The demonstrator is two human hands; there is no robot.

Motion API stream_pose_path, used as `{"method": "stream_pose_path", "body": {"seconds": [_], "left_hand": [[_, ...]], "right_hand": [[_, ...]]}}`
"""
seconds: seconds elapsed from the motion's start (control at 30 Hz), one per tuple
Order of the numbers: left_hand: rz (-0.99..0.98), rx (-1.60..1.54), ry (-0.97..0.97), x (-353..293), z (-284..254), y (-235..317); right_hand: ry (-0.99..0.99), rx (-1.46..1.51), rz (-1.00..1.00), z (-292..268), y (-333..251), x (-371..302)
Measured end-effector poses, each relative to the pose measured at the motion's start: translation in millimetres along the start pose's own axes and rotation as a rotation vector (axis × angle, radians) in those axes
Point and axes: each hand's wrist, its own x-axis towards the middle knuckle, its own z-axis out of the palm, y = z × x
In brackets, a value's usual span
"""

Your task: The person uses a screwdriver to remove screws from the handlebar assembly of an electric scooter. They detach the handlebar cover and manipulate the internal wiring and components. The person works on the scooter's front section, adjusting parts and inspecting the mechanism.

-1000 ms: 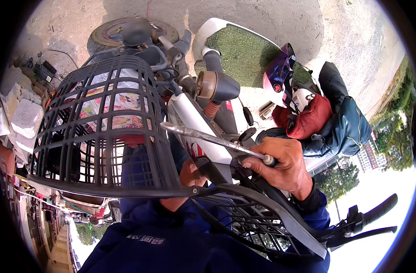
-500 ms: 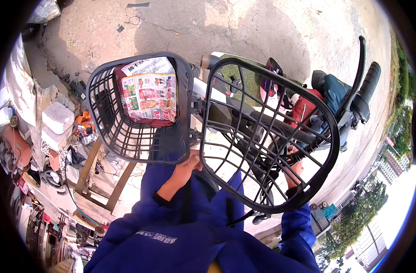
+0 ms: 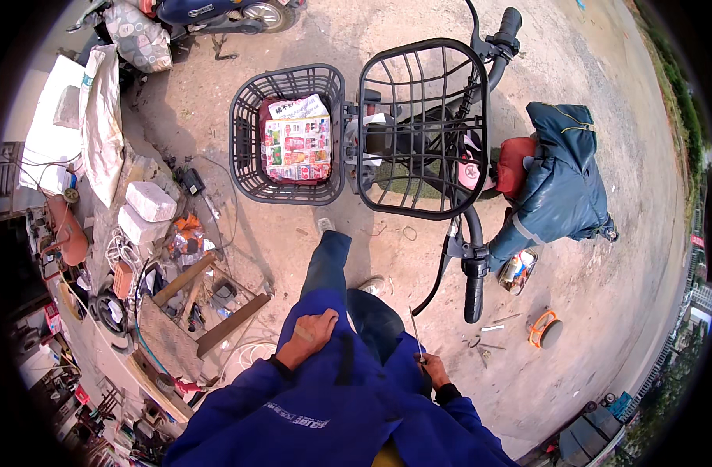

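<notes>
My left hand (image 3: 312, 335) is closed with fingers curled, resting against my blue-clad thigh; whether anything is inside cannot be made out. Lower right, my right hand (image 3: 434, 369) grips a thin metal rod (image 3: 416, 331) that points up and away; its lower end is hidden in the fingers. The rod's tip lies near the end of the scooter's brake lever (image 3: 435, 288). Ahead stands a black plastic basket (image 3: 243, 144) lined with printed paper (image 3: 297, 144). Its grid lid (image 3: 485, 124) is swung open to the right, over the scooter's handlebar (image 3: 474, 226). Neither hand touches basket or lid.
A dark teal padded cover (image 3: 562, 187) hangs on the scooter's right. Orange-rimmed round object (image 3: 544, 330) and loose tools (image 3: 480, 342) lie on the ground right. Left are white blocks (image 3: 149, 201), a wooden frame (image 3: 231, 323) and clutter. Another scooter (image 3: 216, 12) stands far off.
Both hands have drawn back from the basket and lid toward my body. The scooter now appears farther away, its handlebar turned in view. The rod in my right hand has come into sight.
</notes>
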Motion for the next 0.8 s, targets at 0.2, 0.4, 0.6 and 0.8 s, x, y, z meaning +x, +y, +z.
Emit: {"method": "stream_pose_path", "body": {"seconds": [0.2, 0.4, 0.6, 0.8], "left_hand": [[-0.196, -0.360, -0.597, -37.5, -7.7, 20.3], [-0.167, -0.358, -0.921, -54.0, 9.6, -43.5], [-0.215, -0.267, -0.676, 42.8, 30.2, -91.9], [0.137, -0.067, -0.057, 212.5, 53.2, -138.3]], "right_hand": [[-0.028, -0.440, -0.128, 66.9, 35.8, -33.0], [-0.328, 0.169, -0.238, 87.3, -12.3, -51.9], [-0.282, 0.270, 0.121, 103.9, -76.9, 66.4], [-0.054, -0.430, -0.257, 121.6, -94.8, 315.6]]}}
